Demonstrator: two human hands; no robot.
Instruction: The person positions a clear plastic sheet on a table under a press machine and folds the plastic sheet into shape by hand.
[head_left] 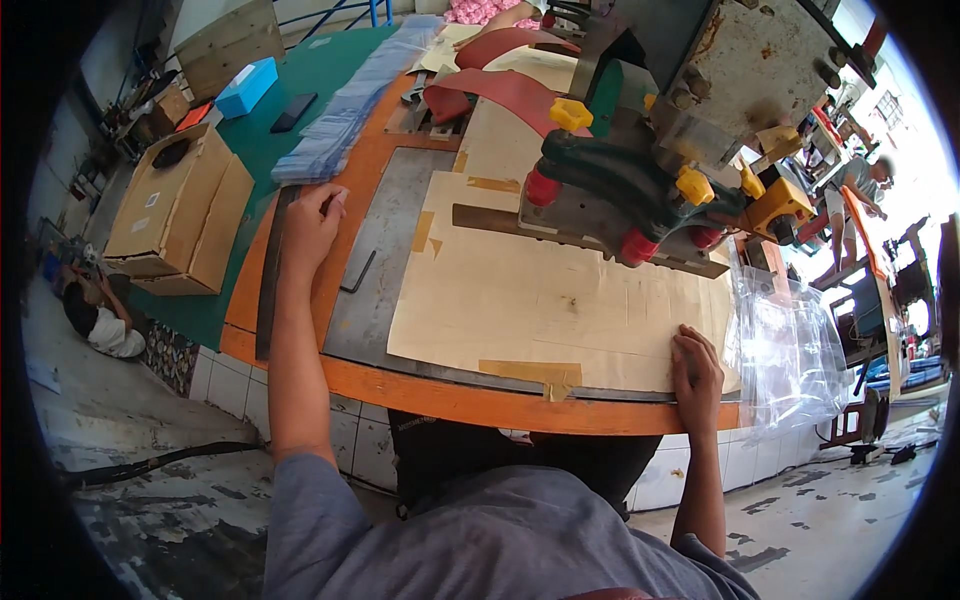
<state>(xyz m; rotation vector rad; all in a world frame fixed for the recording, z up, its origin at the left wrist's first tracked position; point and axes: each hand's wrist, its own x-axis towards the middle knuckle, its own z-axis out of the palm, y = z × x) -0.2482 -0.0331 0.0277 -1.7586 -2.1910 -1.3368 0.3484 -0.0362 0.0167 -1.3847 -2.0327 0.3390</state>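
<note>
My left hand (314, 222) is closed, fingers curled against the thumb, at the near end of a long stack of clear bluish plastic sheets (335, 140). Whatever it may pinch is too small to make out. At the right front corner of a tan cardboard sheet (560, 310), my right hand (698, 375) rests with its fingers laid on the surface. Beside it, clear plastic film (790, 345) hangs over the table's right side. Above the cardboard stands a machine head (630, 190) with red and yellow knobs and a long flat bar under it.
A black hex key (358, 272) lies on the grey metal plate (375, 235). On the green table (225, 215) to the left are a cardboard box (175, 205), a blue box (247, 88) and a dark phone (293, 112). Other people sit at far left and stand at right.
</note>
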